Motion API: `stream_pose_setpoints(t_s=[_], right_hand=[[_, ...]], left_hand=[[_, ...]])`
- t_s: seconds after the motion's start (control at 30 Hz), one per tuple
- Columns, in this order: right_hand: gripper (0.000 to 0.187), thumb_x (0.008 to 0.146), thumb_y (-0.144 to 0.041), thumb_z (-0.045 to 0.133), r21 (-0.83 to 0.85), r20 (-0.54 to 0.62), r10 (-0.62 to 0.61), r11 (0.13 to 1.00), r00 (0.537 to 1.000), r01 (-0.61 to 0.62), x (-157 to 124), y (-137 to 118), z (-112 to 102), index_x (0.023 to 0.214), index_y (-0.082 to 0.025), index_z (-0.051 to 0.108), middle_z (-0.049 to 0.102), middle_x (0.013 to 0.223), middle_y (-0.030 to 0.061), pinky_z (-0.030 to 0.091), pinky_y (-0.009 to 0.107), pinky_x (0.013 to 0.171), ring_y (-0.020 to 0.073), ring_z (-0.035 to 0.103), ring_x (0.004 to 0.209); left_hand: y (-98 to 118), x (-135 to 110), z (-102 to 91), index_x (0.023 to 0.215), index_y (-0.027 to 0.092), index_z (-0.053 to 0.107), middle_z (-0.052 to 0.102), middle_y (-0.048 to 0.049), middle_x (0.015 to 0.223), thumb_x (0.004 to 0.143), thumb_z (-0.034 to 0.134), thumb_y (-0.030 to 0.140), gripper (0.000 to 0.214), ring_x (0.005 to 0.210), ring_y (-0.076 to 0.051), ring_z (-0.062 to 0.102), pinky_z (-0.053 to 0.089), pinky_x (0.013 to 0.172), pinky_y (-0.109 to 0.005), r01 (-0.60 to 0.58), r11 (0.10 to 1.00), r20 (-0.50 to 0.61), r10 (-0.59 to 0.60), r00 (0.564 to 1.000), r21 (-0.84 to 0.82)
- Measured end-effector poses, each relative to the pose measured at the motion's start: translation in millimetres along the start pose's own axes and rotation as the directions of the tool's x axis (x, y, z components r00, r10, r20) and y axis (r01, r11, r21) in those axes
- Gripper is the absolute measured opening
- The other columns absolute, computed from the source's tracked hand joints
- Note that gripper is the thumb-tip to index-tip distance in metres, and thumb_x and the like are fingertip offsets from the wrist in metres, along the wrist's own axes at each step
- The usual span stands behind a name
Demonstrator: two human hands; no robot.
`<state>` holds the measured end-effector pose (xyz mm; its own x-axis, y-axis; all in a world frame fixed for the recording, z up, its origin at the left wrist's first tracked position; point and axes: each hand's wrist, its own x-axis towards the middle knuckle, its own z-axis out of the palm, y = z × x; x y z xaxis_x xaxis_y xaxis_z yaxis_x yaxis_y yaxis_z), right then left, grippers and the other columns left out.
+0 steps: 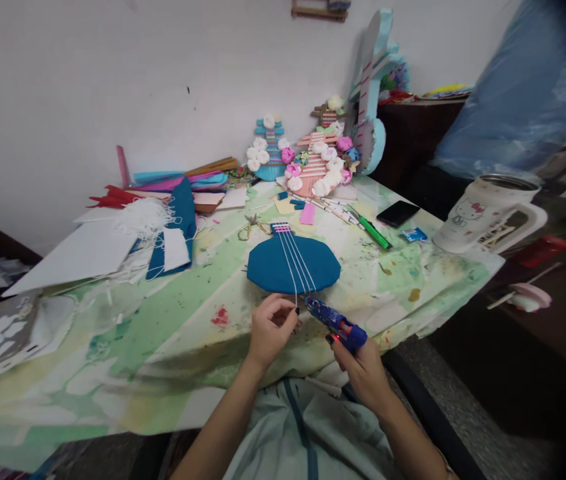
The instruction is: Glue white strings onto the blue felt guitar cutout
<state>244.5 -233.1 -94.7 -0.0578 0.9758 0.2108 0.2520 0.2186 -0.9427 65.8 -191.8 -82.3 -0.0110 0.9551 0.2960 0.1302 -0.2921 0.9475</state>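
A dark blue, guitar-shaped craft piece (pixel 267 263) lies in front of me, its short neck pointing away. Several white strings (pixel 297 261) run from pink and white bands on the neck down to the near edge. My left hand (pixel 273 328) pinches the end of the leftmost string just off that edge. In my right hand (pixel 363 373) is a blue hot glue gun (pixel 335 321) with a small red light glowing near my finger. Its nozzle is close to the near edge of the craft piece, by the string ends. I cannot tell whether the nozzle touches it.
Gold-handled scissors (pixel 245 231) lie behind the craft piece. A green cutter (pixel 375 232), a black phone (pixel 398 214) and a large white mug (pixel 483 213) are at right. Tangled white string (pixel 145 219) and boards (pixel 83 250) lie left. Flower-decorated craft pieces (pixel 315 170) stand by the wall.
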Motion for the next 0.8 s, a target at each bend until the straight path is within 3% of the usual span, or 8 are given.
stream_pose_setpoints(t_s=[0.4, 0.63, 0.8], right_hand=[[0.019, 0.084, -0.034, 0.058, 0.020, -0.010, 0.018, 1.000, 1.000, -0.018, -2, 5, 2, 0.091, -0.017, 0.061, 0.043, 0.047, -0.0050, 0.028, 0.023, 0.043, 0.0136, 0.041, 0.047], [0.015, 0.083, -0.032, 0.058, 0.028, -0.021, -0.005, 1.000, 1.000, 0.006, -7, 3, 1, 0.076, -0.020, 0.054, 0.041, 0.048, -0.0058, 0.028, 0.022, 0.041, 0.0107, 0.036, 0.044], [0.028, 0.083, -0.042, 0.058, 0.226, -0.032, 0.141, 0.965, 0.989, -0.131, -6, 1, 12, 0.069, -0.019, 0.052, 0.039, 0.044, -0.0066, 0.025, 0.022, 0.039, 0.0087, 0.034, 0.040]], left_hand=[[0, 0, 0.3, 0.071, 0.015, 0.062, 0.055, -0.0033, 0.081, 0.080, 0.059, 0.025, 0.014, 0.054, -0.011, 0.063, 0.051, 0.043, -0.020, -0.006, 1.000, -0.001, 0.006, 1.000, 0.007], [-1, -1, -0.8, 0.071, 0.015, 0.062, 0.058, -0.0055, 0.088, 0.080, 0.059, 0.025, 0.014, 0.056, -0.011, 0.064, 0.052, 0.045, -0.020, -0.006, 1.000, 0.000, 0.006, 1.000, -0.012], [1, -1, -1.5, 0.070, 0.015, 0.062, 0.057, -0.0057, 0.089, 0.080, 0.059, 0.025, 0.014, 0.055, -0.012, 0.064, 0.052, 0.044, -0.021, -0.006, 1.000, 0.004, 0.006, 1.000, -0.026]])
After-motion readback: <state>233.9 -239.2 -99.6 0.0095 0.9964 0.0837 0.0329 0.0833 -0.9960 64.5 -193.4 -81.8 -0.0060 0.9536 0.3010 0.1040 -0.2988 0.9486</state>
